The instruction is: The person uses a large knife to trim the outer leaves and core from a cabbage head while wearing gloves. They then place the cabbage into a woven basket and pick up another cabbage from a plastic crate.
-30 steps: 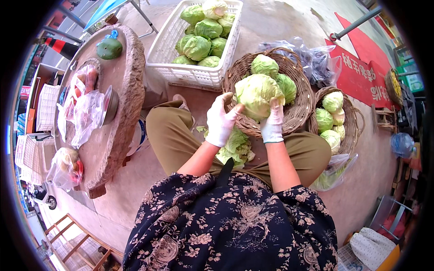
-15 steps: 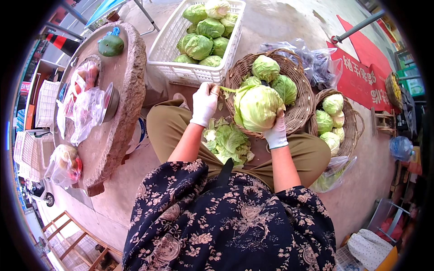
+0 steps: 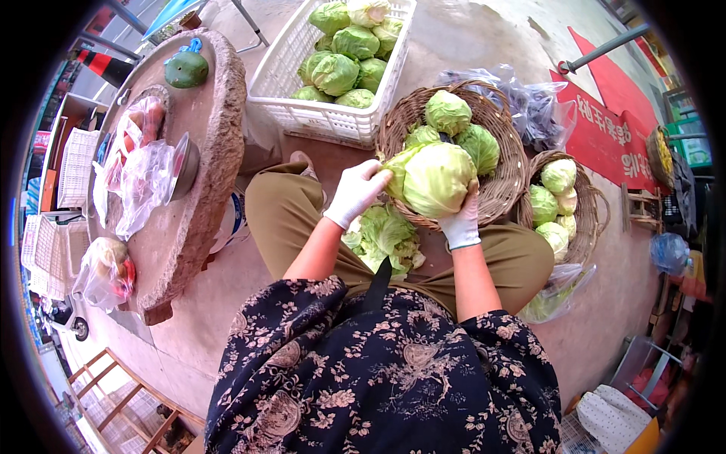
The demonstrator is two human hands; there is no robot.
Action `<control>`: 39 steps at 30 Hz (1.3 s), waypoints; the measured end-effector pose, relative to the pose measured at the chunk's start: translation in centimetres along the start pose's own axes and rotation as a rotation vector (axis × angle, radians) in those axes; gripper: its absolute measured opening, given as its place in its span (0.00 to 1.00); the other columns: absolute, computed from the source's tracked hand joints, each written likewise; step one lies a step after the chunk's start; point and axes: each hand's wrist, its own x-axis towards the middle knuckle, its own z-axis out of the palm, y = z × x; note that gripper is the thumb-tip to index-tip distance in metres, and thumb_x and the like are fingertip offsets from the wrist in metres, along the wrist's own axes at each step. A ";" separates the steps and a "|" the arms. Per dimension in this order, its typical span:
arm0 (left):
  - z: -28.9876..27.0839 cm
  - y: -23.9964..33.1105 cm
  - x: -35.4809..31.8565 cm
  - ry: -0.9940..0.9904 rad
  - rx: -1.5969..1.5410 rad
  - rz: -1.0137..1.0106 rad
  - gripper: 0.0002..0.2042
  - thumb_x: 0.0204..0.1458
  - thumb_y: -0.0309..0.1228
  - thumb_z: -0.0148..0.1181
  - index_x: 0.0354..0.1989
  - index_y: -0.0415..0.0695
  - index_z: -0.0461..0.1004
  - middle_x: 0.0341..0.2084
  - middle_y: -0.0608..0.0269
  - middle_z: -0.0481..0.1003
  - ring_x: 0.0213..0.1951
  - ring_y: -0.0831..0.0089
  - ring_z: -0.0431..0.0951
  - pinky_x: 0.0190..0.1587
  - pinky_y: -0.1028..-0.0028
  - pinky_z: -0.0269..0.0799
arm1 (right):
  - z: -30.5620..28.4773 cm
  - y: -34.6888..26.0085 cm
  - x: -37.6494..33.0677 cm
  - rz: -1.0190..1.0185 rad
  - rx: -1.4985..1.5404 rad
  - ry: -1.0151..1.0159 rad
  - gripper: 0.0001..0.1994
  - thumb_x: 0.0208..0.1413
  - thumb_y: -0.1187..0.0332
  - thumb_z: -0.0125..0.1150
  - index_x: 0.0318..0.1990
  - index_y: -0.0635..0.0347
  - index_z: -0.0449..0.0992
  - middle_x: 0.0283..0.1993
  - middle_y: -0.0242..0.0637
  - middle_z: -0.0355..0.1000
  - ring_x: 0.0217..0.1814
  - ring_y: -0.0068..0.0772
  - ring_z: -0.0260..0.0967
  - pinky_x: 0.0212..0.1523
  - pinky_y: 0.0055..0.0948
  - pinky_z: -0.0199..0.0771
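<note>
1. Since half a second ago the left hand (image 3: 355,193) has come back from the crate's edge to the cabbage (image 3: 435,179); its gloved fingers now grasp a loose outer leaf on the head's left side.
2. The right hand (image 3: 461,223) still cups the cabbage from below at five o'clock, fingers closed against it. The head sits above the lap, overlapping the near rim of the wicker basket (image 3: 503,189).
3. A pile of stripped leaves (image 3: 386,238) lies on the lap, at seven o'clock from the cabbage.
4. At nine o'clock, clear plastic bags (image 3: 140,178) lie on the round stone surface (image 3: 193,227).
5. At three o'clock stands a smaller basket (image 3: 586,227) of cabbages.
6. At eleven o'clock, a white plastic crate (image 3: 302,113) holds more heads.
7. At two o'clock, a red sign (image 3: 609,129) with pale lettering lies flat on the ground.
</note>
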 end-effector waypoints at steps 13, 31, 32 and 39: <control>-0.3 -6.7 4.3 0.080 0.527 -0.138 0.21 0.48 0.46 0.60 0.42 0.40 0.74 0.38 0.48 0.76 0.41 0.55 0.76 0.45 0.65 0.71 | -1.5 1.3 0.7 -0.474 -1.077 -0.039 0.39 0.49 0.42 0.60 0.64 0.53 0.57 0.65 0.38 0.58 0.67 0.41 0.53 0.65 0.46 0.58; -3.2 -3.4 -0.2 -0.269 -1.180 -0.546 0.26 0.60 0.44 0.44 0.59 0.37 0.63 0.53 0.51 0.71 0.53 0.63 0.73 0.59 0.65 0.65 | 5.2 -2.7 -1.9 0.209 -1.640 -0.368 0.26 0.56 0.57 0.56 0.58 0.61 0.65 0.48 0.50 0.74 0.51 0.41 0.71 0.53 0.31 0.67; -3.6 -1.4 0.2 -0.282 -1.188 -0.555 0.27 0.60 0.46 0.42 0.60 0.39 0.63 0.54 0.52 0.70 0.53 0.62 0.72 0.59 0.63 0.65 | 3.8 -1.9 -1.6 0.117 -1.555 -0.353 0.23 0.56 0.59 0.54 0.57 0.58 0.67 0.46 0.50 0.74 0.52 0.43 0.71 0.53 0.33 0.68; -3.2 0.4 1.5 -0.164 -1.109 -0.145 0.29 0.58 0.53 0.35 0.61 0.48 0.64 0.55 0.60 0.68 0.55 0.62 0.69 0.60 0.59 0.63 | 1.8 1.4 -3.3 0.281 -1.639 -0.552 0.38 0.50 0.46 0.57 0.62 0.65 0.61 0.60 0.55 0.64 0.64 0.50 0.60 0.64 0.37 0.58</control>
